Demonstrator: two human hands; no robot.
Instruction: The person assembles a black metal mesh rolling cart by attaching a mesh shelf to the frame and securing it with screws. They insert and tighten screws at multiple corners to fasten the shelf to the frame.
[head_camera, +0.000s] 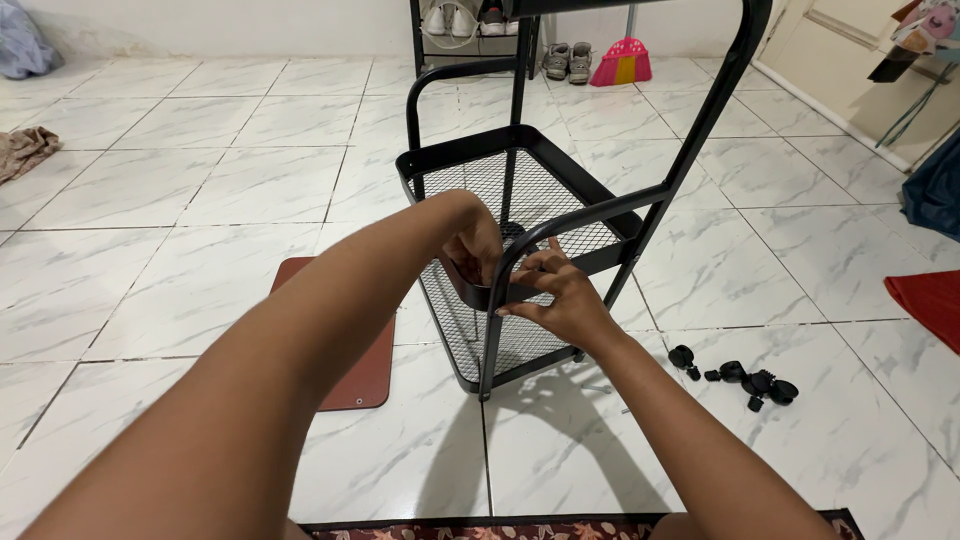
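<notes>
Two hands meet at my black mesh cart (520, 180). My left hand (475, 240) pinches the tray rim; my right hand (565, 300) rests open against the front post (497, 310). Black casters (750, 380) lie nearby on the tiles.

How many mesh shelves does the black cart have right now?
2 that show. The upper mesh shelf sits behind the hands; the lower mesh shelf is under the left hand and right hand. The cart's top runs out of view, so more may be hidden.
</notes>
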